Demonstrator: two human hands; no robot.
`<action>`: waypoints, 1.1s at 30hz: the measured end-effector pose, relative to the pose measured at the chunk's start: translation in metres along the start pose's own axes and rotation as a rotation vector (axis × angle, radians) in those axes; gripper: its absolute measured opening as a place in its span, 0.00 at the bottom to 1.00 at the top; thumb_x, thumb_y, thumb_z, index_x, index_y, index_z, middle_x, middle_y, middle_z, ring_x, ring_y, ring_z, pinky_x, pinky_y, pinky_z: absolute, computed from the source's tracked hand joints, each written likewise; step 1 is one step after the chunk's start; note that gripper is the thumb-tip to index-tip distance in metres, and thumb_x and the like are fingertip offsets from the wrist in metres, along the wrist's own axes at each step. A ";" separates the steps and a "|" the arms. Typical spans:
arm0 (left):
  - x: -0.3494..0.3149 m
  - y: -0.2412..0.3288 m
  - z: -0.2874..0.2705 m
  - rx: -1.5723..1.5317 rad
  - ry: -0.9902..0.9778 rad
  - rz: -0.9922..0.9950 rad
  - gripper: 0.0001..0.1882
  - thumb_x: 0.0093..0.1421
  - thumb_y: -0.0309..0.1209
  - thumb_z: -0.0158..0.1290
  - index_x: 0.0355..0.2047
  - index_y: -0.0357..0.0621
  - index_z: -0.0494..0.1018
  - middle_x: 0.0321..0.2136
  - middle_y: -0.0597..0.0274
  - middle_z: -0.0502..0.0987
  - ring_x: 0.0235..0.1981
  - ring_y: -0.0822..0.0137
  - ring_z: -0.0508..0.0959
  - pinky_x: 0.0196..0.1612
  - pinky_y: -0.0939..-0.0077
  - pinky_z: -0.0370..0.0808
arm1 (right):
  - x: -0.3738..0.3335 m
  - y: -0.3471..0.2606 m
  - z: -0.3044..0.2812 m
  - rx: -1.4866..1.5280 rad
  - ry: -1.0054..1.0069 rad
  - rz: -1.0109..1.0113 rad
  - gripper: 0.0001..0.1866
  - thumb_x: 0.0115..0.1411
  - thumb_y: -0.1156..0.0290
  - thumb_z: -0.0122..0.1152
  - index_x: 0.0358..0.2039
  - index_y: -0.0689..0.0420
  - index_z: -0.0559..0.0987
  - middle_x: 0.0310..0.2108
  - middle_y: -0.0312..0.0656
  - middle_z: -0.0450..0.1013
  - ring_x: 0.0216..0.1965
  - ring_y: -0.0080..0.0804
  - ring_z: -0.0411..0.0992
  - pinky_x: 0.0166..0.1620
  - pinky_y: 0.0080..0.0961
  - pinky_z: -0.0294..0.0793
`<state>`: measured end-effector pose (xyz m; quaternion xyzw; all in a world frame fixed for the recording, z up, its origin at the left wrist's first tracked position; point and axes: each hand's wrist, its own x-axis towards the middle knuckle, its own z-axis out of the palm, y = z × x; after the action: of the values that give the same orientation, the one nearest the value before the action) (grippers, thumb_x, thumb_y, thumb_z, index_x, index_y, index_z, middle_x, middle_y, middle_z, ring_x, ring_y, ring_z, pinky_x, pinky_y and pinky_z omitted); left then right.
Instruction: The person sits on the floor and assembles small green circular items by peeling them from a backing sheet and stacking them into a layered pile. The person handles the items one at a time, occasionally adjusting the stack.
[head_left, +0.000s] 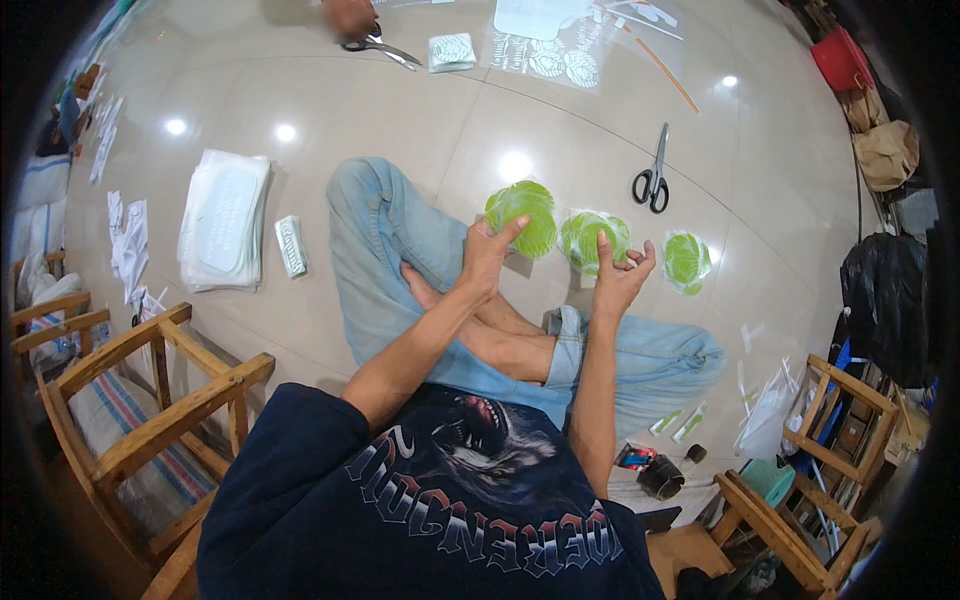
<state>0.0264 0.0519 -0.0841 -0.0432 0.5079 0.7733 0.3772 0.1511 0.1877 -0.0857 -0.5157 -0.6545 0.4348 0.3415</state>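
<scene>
I sit cross-legged on a glossy tiled floor in blue jeans. Both hands hold up a clear film strip carrying three round green leaf-patterned prints. My left hand [487, 257] pinches the strip at the lower edge of the left green print [522, 215]. My right hand [619, 277] grips it with raised fingers at the middle green print [592, 240]. The right green print [687, 262] hangs free past my right hand.
Black-handled scissors [652, 180] lie on the floor beyond the strip. Another person's hand [350, 17] works scissors [382, 46] at the far edge, near a white packet [451, 52]. White sheets [224, 220] lie left. Wooden chairs [150, 400] [835, 480] flank me.
</scene>
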 end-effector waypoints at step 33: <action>0.006 -0.012 -0.005 -0.103 0.006 0.045 0.15 0.64 0.37 0.57 0.46 0.39 0.74 0.39 0.62 0.80 0.38 0.71 0.80 0.40 0.74 0.78 | -0.007 -0.012 0.015 0.008 -0.013 -0.314 0.13 0.60 0.65 0.66 0.35 0.63 0.78 0.29 0.35 0.72 0.32 0.22 0.68 0.37 0.21 0.68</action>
<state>0.0281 0.0531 -0.0978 -0.0532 0.4693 0.8066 0.3555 0.1345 0.1766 -0.0801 -0.4030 -0.7276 0.3818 0.4030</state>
